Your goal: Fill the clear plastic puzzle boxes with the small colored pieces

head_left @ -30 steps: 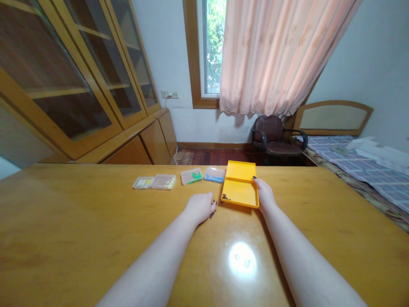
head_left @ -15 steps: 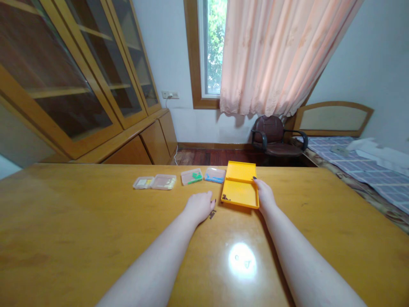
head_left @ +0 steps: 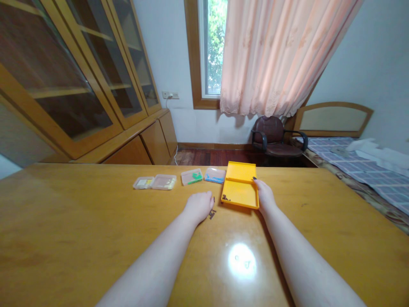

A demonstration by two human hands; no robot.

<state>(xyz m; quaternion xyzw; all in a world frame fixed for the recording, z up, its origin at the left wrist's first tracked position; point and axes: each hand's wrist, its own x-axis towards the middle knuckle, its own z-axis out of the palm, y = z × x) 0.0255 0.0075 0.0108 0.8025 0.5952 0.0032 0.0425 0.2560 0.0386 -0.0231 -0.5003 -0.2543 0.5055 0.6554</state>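
Observation:
Gripped at its right edge by my right hand is an open yellow plastic box, two shallow halves hinged together. It is tilted up towards me. A few small dark brown pieces lie in the near left corner of its lower half. Left of the box, my left hand rests low over the table with its fingers curled closed. Small dark brown pieces lie on the tabletop right under its fingertips. What those fingers pinch, if anything, is hidden.
Along the table's far side stand a clear case with green pieces, one with blue pieces, and an opened case with pale yellow pieces. Beyond the table are an office chair, a bed and a glass-fronted cabinet.
The fingers of my left hand have shifted slightly at the brown pieces. My right hand and the yellow box have stayed put.

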